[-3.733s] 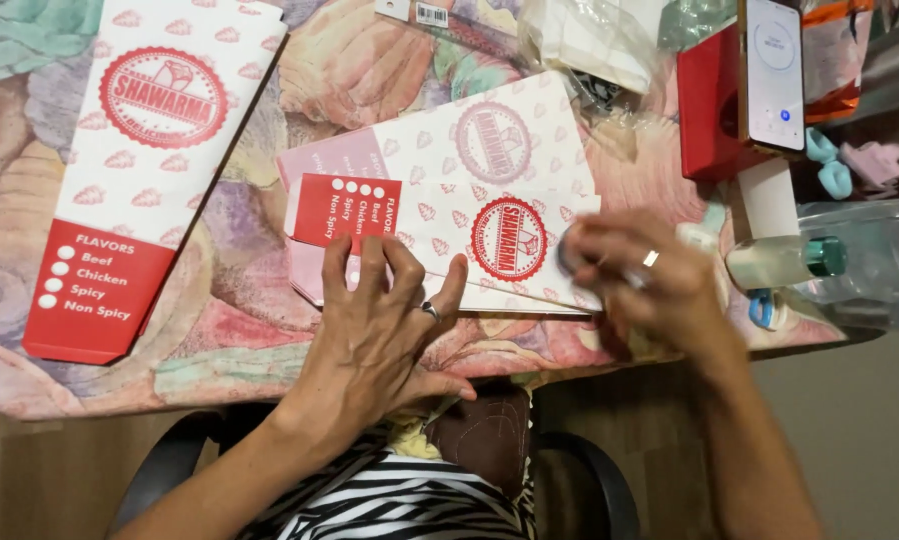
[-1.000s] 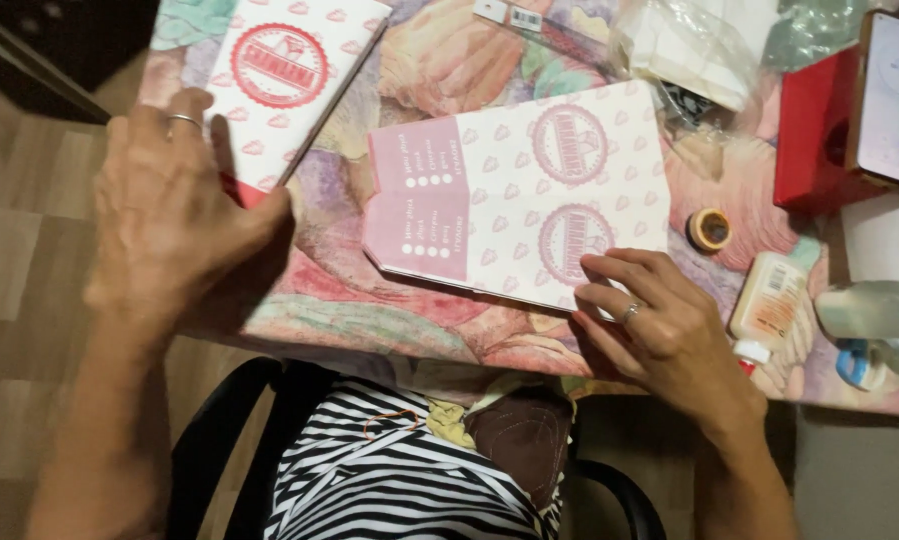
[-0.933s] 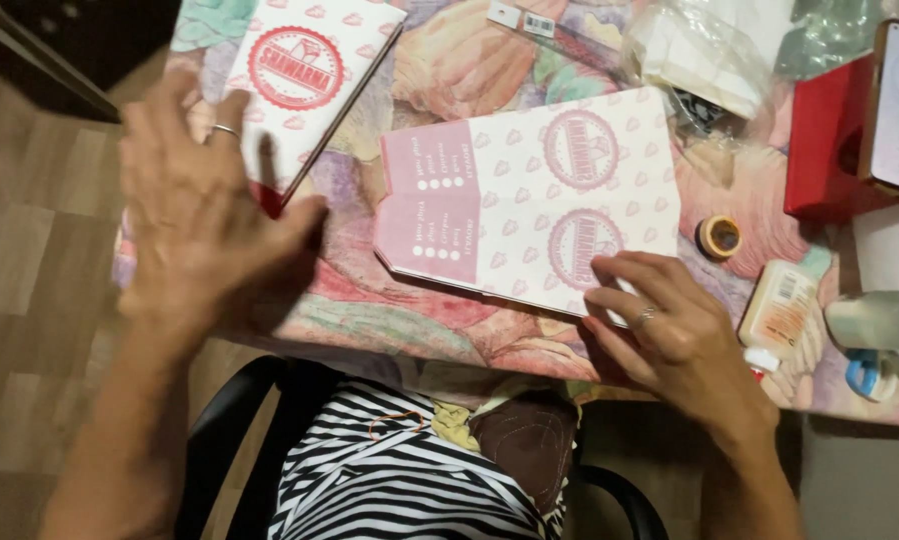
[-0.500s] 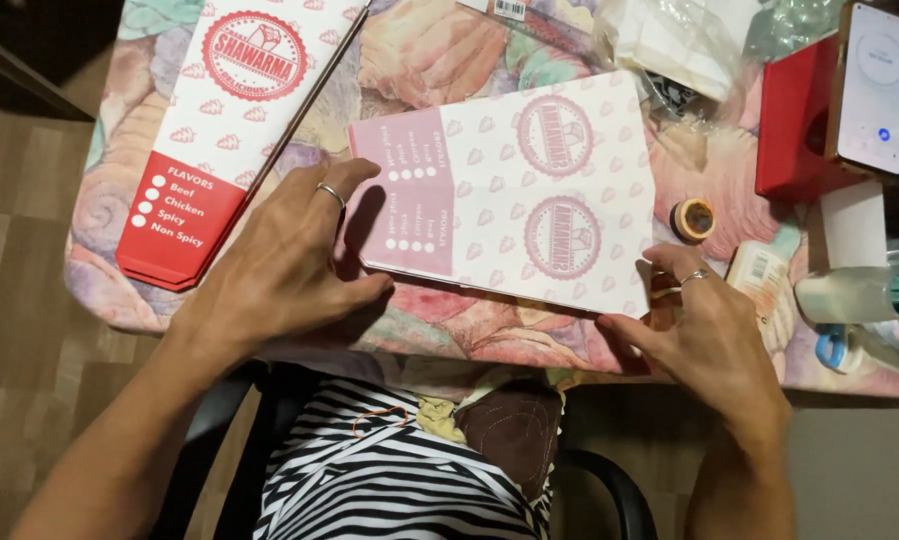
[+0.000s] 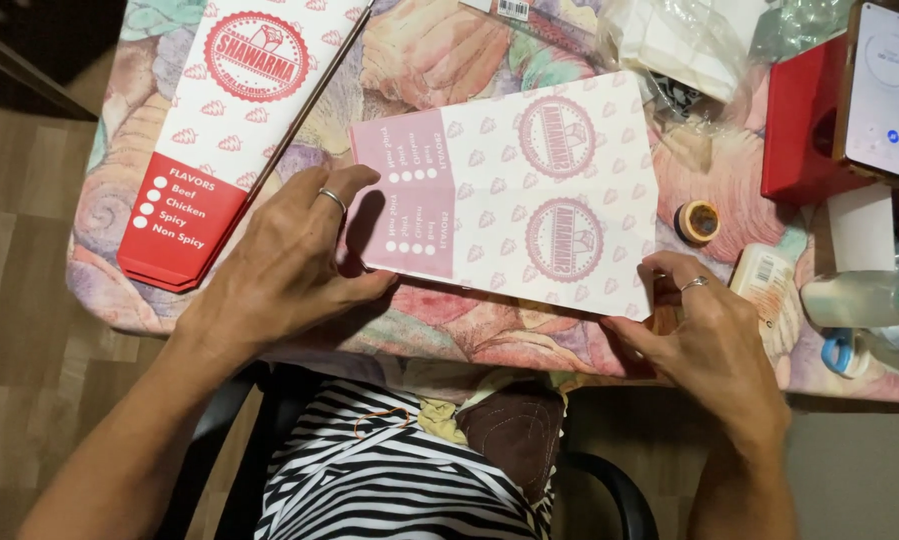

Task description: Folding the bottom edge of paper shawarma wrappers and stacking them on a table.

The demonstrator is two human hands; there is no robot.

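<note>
A flat paper sheet (image 5: pixel 509 195), pale pink with faint round emblems showing through in reverse, lies on the table in front of me. My left hand (image 5: pixel 289 265) presses its near left corner with spread fingers and wears a ring. At the near right corner my right hand (image 5: pixel 709 335), also ringed, pinches the sheet's edge. A stack of folded red and white paper sleeves (image 5: pixel 219 130) lies to the left, untouched.
The flowered tablecloth (image 5: pixel 439 50) covers the table. A small tape roll (image 5: pixel 697 221) sits right of the sheet. A red box (image 5: pixel 799 120) props a phone (image 5: pixel 884 85). Clear plastic bags (image 5: pixel 689 40) lie at the back. A glue bottle (image 5: pixel 859 298) lies at the right edge.
The printed sheet has been turned over to its pale side. My left hand came back from the sleeve stack onto the sheet's left corner; my right hand stayed at the right corner.
</note>
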